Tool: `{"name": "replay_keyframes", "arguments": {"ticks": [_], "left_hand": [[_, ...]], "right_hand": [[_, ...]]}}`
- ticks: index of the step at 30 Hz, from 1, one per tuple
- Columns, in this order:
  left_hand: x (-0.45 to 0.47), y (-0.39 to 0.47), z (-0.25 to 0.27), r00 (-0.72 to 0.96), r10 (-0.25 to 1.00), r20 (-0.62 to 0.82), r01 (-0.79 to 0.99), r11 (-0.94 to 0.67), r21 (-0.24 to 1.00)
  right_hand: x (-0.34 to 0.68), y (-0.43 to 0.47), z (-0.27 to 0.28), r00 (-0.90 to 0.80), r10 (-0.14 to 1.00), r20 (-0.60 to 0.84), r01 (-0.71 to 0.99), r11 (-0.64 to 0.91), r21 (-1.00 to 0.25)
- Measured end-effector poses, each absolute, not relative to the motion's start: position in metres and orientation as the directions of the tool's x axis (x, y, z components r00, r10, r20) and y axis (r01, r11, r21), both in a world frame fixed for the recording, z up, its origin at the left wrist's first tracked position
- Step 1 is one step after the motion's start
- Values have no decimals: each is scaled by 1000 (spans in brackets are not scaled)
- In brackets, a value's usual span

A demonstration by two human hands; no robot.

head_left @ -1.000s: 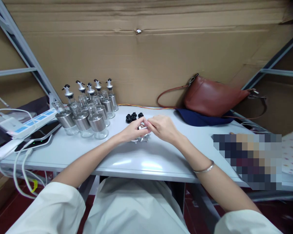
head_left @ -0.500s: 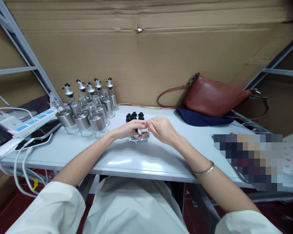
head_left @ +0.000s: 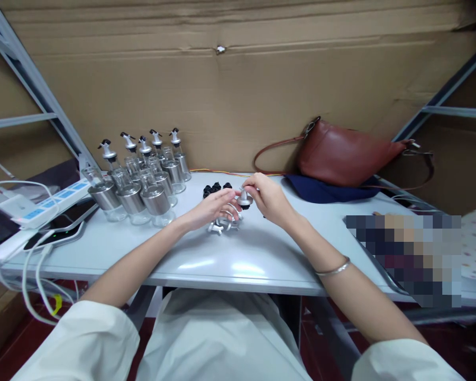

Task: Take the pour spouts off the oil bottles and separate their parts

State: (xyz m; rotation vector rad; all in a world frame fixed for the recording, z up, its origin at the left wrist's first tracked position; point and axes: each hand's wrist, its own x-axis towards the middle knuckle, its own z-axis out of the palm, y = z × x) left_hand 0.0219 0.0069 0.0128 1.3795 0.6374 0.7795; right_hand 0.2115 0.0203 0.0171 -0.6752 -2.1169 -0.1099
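Pinched in the fingers of my right hand [head_left: 270, 199] is a silver bottle pourer spout [head_left: 244, 198] with a black lower end, held upright above the table. My left hand [head_left: 212, 208] is just left of it, fingers stretched out and apart; whether a fingertip touches the spout I cannot tell. Several loose silver spout parts [head_left: 216, 228] lie on the table under the left hand, partly hidden by it. Black stoppers [head_left: 211, 189] stand grouped just beyond that hand.
Glass bottles with steel sleeves [head_left: 155, 199] stand at the left, several topped with pourers [head_left: 109, 151]. A power strip [head_left: 55, 201] and white cables lie at far left. A brown handbag [head_left: 345, 153] rests on dark blue cloth [head_left: 321, 191]. Cardboard [head_left: 222, 106] walls the back.
My hands have moved apart: the right has lifted and turned, bringing the pourer spout into view upright. The left hand's fingers have opened away from it.
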Motion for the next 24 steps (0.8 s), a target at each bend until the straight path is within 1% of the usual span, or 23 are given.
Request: {"name": "replay_keyframes", "arguments": {"ticks": [3, 4, 8, 9, 12, 16, 18, 20, 21, 23, 24], "left_hand": [[27, 3, 11, 547, 825, 141, -85, -113, 990], [28, 1, 11, 543, 824, 159, -98, -126, 987], [29, -2, 12, 586, 803, 112, -203, 12, 979], [30, -2, 13, 575, 810, 112, -210, 14, 978], [30, -2, 15, 509, 844, 168, -163, -97, 982], [31, 0, 12, 504, 831, 236, -102, -214, 971], [31, 1, 8, 488, 824, 288, -51, -302, 952], [29, 2, 4, 456, 802, 386, 69, -465, 883], [28, 3, 3, 442, 775, 452, 151, -561, 814], [25, 4, 3, 430, 690, 582, 327, -720, 612], [24, 4, 3, 433, 643, 632, 405, -765, 501]], "right_hand": [[210, 19, 16, -455, 424, 783, 490, 853, -177], [210, 19, 15, -457, 426, 781, 497, 850, -174], [212, 19, 16, -478, 464, 745, 567, 811, -141], [212, 19, 16, -487, 466, 739, 577, 806, -128], [213, 18, 18, -515, 439, 736, 559, 823, -100], [212, 16, 18, -526, 412, 744, 530, 843, -92], [211, 16, 18, -526, 407, 747, 533, 842, -83], [209, 15, 18, -527, 417, 741, 543, 836, -84], [209, 14, 17, -528, 424, 736, 549, 832, -86], [207, 13, 16, -522, 436, 733, 563, 822, -88], [206, 12, 16, -516, 436, 737, 568, 819, -86]]}}
